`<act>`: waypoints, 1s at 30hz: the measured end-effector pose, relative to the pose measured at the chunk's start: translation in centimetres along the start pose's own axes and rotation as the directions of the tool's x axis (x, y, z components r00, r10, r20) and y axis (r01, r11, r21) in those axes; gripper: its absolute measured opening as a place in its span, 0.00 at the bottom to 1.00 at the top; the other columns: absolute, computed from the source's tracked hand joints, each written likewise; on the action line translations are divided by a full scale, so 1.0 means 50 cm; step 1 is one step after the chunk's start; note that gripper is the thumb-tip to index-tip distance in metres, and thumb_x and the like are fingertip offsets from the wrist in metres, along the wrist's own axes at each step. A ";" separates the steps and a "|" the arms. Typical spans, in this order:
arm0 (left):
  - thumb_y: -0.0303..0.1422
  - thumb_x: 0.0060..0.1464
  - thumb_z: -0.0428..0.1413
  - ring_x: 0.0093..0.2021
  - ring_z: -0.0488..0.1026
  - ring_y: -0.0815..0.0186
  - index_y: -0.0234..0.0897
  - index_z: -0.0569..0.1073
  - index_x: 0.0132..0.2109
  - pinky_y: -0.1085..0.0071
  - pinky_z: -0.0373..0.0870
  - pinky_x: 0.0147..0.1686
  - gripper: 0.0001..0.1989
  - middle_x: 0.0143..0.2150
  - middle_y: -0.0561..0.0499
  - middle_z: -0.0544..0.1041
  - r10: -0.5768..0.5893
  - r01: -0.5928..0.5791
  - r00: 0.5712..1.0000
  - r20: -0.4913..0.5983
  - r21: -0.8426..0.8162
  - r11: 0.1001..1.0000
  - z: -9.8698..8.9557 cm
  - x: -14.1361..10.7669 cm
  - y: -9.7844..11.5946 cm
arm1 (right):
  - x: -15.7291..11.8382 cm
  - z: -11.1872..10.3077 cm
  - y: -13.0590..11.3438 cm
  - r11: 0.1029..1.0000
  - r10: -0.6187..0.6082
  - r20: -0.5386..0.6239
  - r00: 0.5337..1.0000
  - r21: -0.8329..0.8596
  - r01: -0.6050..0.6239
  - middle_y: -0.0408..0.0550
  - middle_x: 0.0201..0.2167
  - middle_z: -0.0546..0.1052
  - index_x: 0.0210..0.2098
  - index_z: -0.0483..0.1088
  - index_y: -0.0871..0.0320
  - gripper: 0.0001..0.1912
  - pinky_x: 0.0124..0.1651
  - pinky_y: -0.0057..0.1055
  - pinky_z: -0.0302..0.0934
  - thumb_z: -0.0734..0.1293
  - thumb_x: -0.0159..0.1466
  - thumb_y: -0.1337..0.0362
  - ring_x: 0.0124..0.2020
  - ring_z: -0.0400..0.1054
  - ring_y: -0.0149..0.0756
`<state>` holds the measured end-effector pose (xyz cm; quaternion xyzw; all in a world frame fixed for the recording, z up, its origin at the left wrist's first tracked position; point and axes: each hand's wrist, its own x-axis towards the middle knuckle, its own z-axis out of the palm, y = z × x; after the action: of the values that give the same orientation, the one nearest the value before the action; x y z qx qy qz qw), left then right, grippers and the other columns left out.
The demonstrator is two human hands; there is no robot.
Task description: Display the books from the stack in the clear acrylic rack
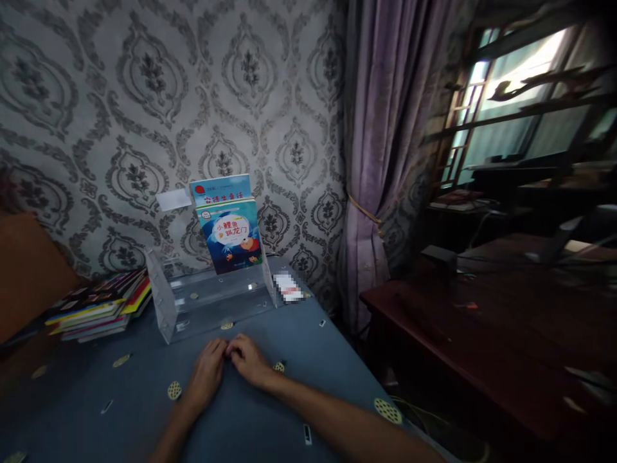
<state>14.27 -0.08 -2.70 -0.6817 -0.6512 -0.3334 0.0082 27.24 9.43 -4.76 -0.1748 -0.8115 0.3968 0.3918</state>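
Observation:
Both of my hands rest on the blue patterned tablecloth, in front of a clear rack. The fingers of my left hand (208, 374) are curled, and its fingertips meet those of my right hand (247, 361), which is curled too. Whether anything small is between them is hidden. Behind them stands the transparent rack (162, 299). Toward its right end, a blue picture book (231, 238) stands upright in front of another blue book (220, 187), whose top shows above it.
A pile of thin, colourful books (99, 308) lies left of the rack, near a brown box (31, 270). A white-and-red card (288, 287) lies right of the rack. A purple curtain (373, 161) and a dark red table (434, 321) are at the right.

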 end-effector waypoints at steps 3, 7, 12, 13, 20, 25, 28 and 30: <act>0.29 0.60 0.43 0.43 0.76 0.55 0.41 0.74 0.39 0.55 0.75 0.48 0.14 0.40 0.44 0.78 -0.019 0.018 0.999 0.029 0.013 1.000 -0.003 0.000 0.004 | 0.002 -0.002 -0.004 1.000 0.010 0.011 1.000 0.001 -0.010 0.44 0.32 0.76 0.29 0.74 0.55 0.13 0.46 0.32 0.67 0.63 0.57 0.79 0.38 0.72 0.36; 0.27 0.62 0.43 0.45 0.74 0.58 0.40 0.74 0.42 0.58 0.73 0.51 0.14 0.42 0.45 0.77 -0.047 0.044 0.998 0.050 0.068 0.997 -0.006 -0.004 0.013 | 0.006 -0.004 -0.001 1.000 0.018 0.047 0.999 0.010 -0.018 0.45 0.31 0.76 0.28 0.74 0.56 0.13 0.44 0.32 0.66 0.63 0.56 0.79 0.36 0.72 0.36; 0.24 0.62 0.44 0.46 0.72 0.61 0.38 0.73 0.45 0.64 0.71 0.49 0.14 0.43 0.46 0.76 -0.098 0.087 0.994 0.048 0.188 0.978 -0.021 -0.023 0.009 | 0.014 -0.005 0.012 0.998 0.015 0.115 0.993 0.055 -0.021 0.46 0.31 0.77 0.30 0.76 0.57 0.14 0.46 0.32 0.65 0.61 0.57 0.78 0.37 0.71 0.36; 0.24 0.62 0.44 0.47 0.72 0.61 0.38 0.73 0.46 0.64 0.70 0.50 0.14 0.44 0.46 0.76 -0.125 0.116 0.992 0.034 0.205 0.972 -0.027 -0.030 0.003 | 0.015 -0.005 0.013 0.998 0.013 0.128 0.992 0.062 -0.021 0.46 0.31 0.77 0.30 0.76 0.57 0.14 0.45 0.32 0.65 0.61 0.58 0.77 0.37 0.71 0.36; 0.24 0.61 0.45 0.46 0.73 0.58 0.38 0.75 0.42 0.62 0.69 0.48 0.14 0.44 0.44 0.78 -0.347 0.371 0.929 -0.130 0.303 0.878 -0.096 -0.080 -0.069 | 0.013 -0.014 0.008 0.998 0.008 0.174 0.985 0.055 -0.018 0.47 0.32 0.77 0.32 0.77 0.57 0.13 0.41 0.31 0.64 0.61 0.58 0.73 0.34 0.70 0.36; 0.24 0.61 0.45 0.45 0.75 0.60 0.38 0.76 0.44 0.65 0.70 0.47 0.15 0.42 0.45 0.80 -0.468 0.543 0.837 -0.283 0.332 0.771 -0.158 -0.084 -0.136 | 0.014 -0.016 0.001 0.999 0.016 0.189 0.982 0.045 -0.025 0.47 0.31 0.77 0.30 0.76 0.57 0.12 0.43 0.33 0.65 0.60 0.58 0.72 0.33 0.70 0.37; 0.24 0.61 0.45 0.46 0.76 0.58 0.35 0.76 0.47 0.64 0.70 0.47 0.16 0.45 0.42 0.80 -0.490 0.613 0.784 -0.380 0.354 0.706 -0.218 -0.066 -0.178 | 0.014 -0.021 -0.004 0.999 0.014 0.195 0.981 0.035 -0.021 0.47 0.31 0.76 0.30 0.76 0.57 0.12 0.41 0.33 0.64 0.60 0.59 0.71 0.33 0.70 0.37; 0.24 0.60 0.45 0.50 0.74 0.56 0.34 0.76 0.50 0.62 0.69 0.51 0.18 0.49 0.40 0.79 -0.479 0.645 0.755 -0.447 0.377 0.665 -0.271 -0.043 -0.209 | 0.012 -0.024 -0.008 1.000 0.019 0.201 0.980 0.020 -0.023 0.47 0.31 0.76 0.31 0.76 0.57 0.12 0.40 0.32 0.64 0.60 0.59 0.70 0.33 0.70 0.37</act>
<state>-0.92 -6.43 2.44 -0.3545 -0.8853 -0.2370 0.1853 27.80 10.17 -3.70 -0.1382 -0.8405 0.4254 0.3058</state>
